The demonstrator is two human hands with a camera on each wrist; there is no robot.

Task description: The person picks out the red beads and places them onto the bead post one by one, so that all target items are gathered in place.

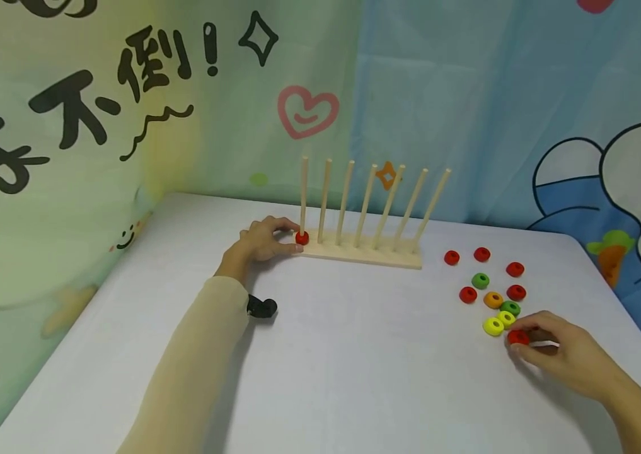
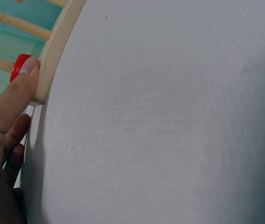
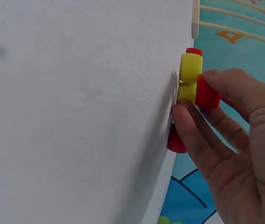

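Observation:
A wooden peg stand (image 1: 360, 253) with a row of upright pegs stands toward the back of the table. My left hand (image 1: 263, 241) grips its left end, thumb at the front edge and fingers reaching behind. Low on the leftmost peg sits a red bead (image 1: 302, 239), close by the left thumb in the left wrist view. On the right, my right hand (image 1: 570, 356) pinches another red bead (image 3: 208, 94) between thumb and fingers. Right beside that bead are two yellow beads (image 1: 493, 326), which it partly overlaps in the right wrist view.
Several loose red beads (image 1: 468, 294), green beads (image 1: 481, 280) and an orange bead (image 1: 493, 300) lie scattered on the white table (image 1: 354, 353) at the right. A printed curtain (image 1: 439, 94) hangs behind the table. A black object (image 1: 262, 308) projects from the left cuff.

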